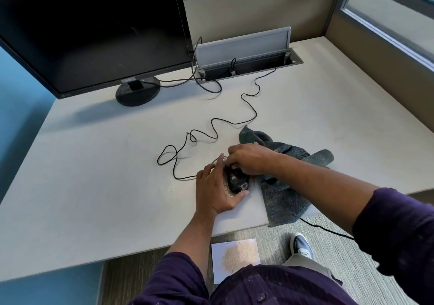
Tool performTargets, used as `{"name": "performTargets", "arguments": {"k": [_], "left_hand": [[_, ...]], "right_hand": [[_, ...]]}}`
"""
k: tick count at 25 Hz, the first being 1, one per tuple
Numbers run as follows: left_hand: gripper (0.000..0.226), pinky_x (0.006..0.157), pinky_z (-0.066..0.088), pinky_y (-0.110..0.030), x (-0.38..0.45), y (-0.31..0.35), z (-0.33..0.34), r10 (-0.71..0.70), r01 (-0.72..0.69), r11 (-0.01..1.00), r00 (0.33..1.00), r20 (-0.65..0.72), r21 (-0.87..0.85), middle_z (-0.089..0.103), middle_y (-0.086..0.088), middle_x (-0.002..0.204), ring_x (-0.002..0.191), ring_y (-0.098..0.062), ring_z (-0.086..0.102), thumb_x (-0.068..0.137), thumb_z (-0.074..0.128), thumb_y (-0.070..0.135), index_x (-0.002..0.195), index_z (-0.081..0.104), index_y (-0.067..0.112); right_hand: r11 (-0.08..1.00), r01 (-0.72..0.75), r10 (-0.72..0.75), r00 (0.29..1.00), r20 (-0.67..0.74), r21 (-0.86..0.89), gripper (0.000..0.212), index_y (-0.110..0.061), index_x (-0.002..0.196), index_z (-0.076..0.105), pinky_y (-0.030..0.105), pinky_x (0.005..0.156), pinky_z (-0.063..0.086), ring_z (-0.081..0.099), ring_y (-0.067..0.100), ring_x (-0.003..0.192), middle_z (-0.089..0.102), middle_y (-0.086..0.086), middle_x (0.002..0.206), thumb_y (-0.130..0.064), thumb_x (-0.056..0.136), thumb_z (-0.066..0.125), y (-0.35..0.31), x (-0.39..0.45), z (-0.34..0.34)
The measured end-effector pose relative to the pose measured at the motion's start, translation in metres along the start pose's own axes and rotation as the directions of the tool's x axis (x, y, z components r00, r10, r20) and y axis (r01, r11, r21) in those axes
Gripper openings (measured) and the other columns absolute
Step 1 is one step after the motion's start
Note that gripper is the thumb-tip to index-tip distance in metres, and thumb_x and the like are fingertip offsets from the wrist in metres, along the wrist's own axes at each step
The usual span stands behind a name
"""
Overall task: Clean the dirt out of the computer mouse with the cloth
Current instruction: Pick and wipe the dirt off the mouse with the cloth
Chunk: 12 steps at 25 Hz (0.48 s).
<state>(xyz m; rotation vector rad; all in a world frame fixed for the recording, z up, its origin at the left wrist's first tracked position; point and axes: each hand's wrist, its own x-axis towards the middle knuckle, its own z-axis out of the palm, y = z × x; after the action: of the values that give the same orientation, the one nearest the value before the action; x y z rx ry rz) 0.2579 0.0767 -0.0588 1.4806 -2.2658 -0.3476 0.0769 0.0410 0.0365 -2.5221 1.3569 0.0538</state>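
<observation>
A black computer mouse (pixel 237 181), speckled with pale dirt, lies on the white desk (pixel 105 187) near its front edge. My left hand (pixel 215 189) wraps around the mouse's left side and holds it. My right hand (pixel 249 159) rests on the front end of the mouse, fingers curled down onto it. A grey cloth (pixel 281 201) lies crumpled under and behind my right forearm, one corner hanging over the desk edge. I cannot tell whether my right fingers pinch any of the cloth. The mouse cable (pixel 211 128) snakes away across the desk.
A dark monitor (pixel 94 29) on a round stand (pixel 138 92) stands at the back left. An open cable hatch (pixel 246 55) sits at the back centre. On the floor lies a sheet of paper (pixel 234 257) with a heap of sandy dirt, next to my shoe (pixel 301 246).
</observation>
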Motion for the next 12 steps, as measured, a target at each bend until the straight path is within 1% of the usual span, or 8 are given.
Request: {"name": "performTargets", "arguments": {"k": [2, 3, 4, 6, 7, 8, 10, 12], "left_hand": [[0.127, 0.102, 0.042, -0.039, 0.0, 0.0, 0.0, 0.007, -0.007, 1.0, 1.0, -0.009, -0.002, 0.063, 0.011, 0.135, 0.125, -0.017, 0.053, 0.061, 0.07, 0.081, 0.161, 0.029, 0.014], [0.127, 0.102, 0.043, -0.04, 0.0, 0.0, 0.0, 0.003, -0.003, 1.0, 1.0, -0.006, -0.006, 0.063, 0.011, 0.136, 0.126, -0.017, 0.053, 0.061, 0.07, 0.081, 0.161, 0.028, 0.014], [0.127, 0.103, 0.043, -0.04, 0.0, 0.0, 0.0, 0.001, -0.001, 1.0, 1.0, 0.002, -0.009, 0.062, 0.01, 0.137, 0.128, -0.018, 0.053, 0.061, 0.071, 0.081, 0.161, 0.028, 0.014], [0.129, 0.104, 0.043, -0.04, 0.0, -0.001, 0.0, -0.003, 0.003, 1.0, 1.0, 0.011, 0.001, 0.063, 0.007, 0.137, 0.129, -0.019, 0.053, 0.062, 0.071, 0.081, 0.161, 0.028, 0.012], [0.129, 0.104, 0.043, -0.04, 0.0, -0.001, 0.0, -0.007, 0.007, 1.0, 1.0, 0.01, 0.008, 0.063, 0.006, 0.136, 0.128, -0.02, 0.053, 0.062, 0.071, 0.081, 0.161, 0.029, 0.011], [0.13, 0.104, 0.043, -0.039, 0.0, 0.0, 0.0, -0.012, 0.012, 1.0, 1.0, 0.006, 0.008, 0.064, 0.006, 0.135, 0.128, -0.02, 0.054, 0.061, 0.072, 0.081, 0.162, 0.029, 0.01], [0.131, 0.105, 0.042, -0.039, 0.0, 0.001, -0.001, -0.02, 0.02, 1.0, 1.0, 0.009, -0.004, 0.064, 0.007, 0.135, 0.128, -0.018, 0.053, 0.061, 0.07, 0.082, 0.163, 0.026, 0.012], [0.131, 0.105, 0.042, -0.038, 0.0, 0.001, -0.002, -0.024, 0.024, 1.0, 1.0, 0.01, -0.012, 0.064, 0.008, 0.135, 0.128, -0.018, 0.053, 0.061, 0.07, 0.083, 0.163, 0.025, 0.013]], "right_hand": [[0.999, 0.049, -0.049, 0.999, 0.006, -0.017, 0.025, -0.033, 0.112, 0.068, 0.027, 0.058, 0.031, 0.059, 0.019, 0.098, 0.054, -0.007, 0.099, -0.02, 0.094, 0.056, 0.005, 0.001, 0.003], [0.998, 0.05, -0.05, 0.999, 0.0, -0.033, 0.025, -0.032, 0.111, 0.069, 0.026, 0.057, 0.029, 0.059, 0.019, 0.098, 0.053, -0.007, 0.099, -0.02, 0.094, 0.056, 0.007, 0.002, 0.004], [0.999, 0.026, -0.027, 1.0, -0.008, -0.043, 0.024, -0.031, 0.11, 0.069, 0.027, 0.06, 0.034, 0.059, 0.02, 0.099, 0.052, -0.005, 0.1, -0.019, 0.093, 0.056, 0.008, 0.004, 0.005], [0.999, -0.012, 0.012, 1.0, 0.006, -0.034, 0.023, -0.03, 0.106, 0.068, 0.045, 0.073, 0.048, 0.058, 0.022, 0.103, 0.049, -0.003, 0.104, -0.016, 0.092, 0.055, 0.003, 0.006, 0.006], [0.999, 0.005, -0.004, 1.0, 0.026, -0.034, 0.022, -0.029, 0.104, 0.068, 0.056, 0.077, 0.046, 0.056, 0.02, 0.106, 0.047, -0.004, 0.105, -0.016, 0.092, 0.056, 0.001, 0.006, 0.006], [0.999, 0.027, -0.025, 0.999, 0.042, -0.045, 0.022, -0.03, 0.104, 0.067, 0.061, 0.078, 0.045, 0.054, 0.019, 0.108, 0.047, -0.005, 0.105, -0.016, 0.092, 0.056, 0.0, 0.007, 0.005], [0.997, 0.011, -0.007, 0.999, 0.045, -0.081, 0.025, -0.029, 0.108, 0.067, 0.06, 0.075, 0.047, 0.052, 0.02, 0.108, 0.046, -0.003, 0.102, -0.015, 0.091, 0.055, 0.001, 0.009, 0.003], [0.995, -0.023, 0.028, 0.998, 0.051, -0.101, 0.026, -0.025, 0.107, 0.068, 0.065, 0.079, 0.046, 0.052, 0.021, 0.109, 0.047, -0.001, 0.104, -0.011, 0.089, 0.054, 0.002, 0.011, 0.002]]}}
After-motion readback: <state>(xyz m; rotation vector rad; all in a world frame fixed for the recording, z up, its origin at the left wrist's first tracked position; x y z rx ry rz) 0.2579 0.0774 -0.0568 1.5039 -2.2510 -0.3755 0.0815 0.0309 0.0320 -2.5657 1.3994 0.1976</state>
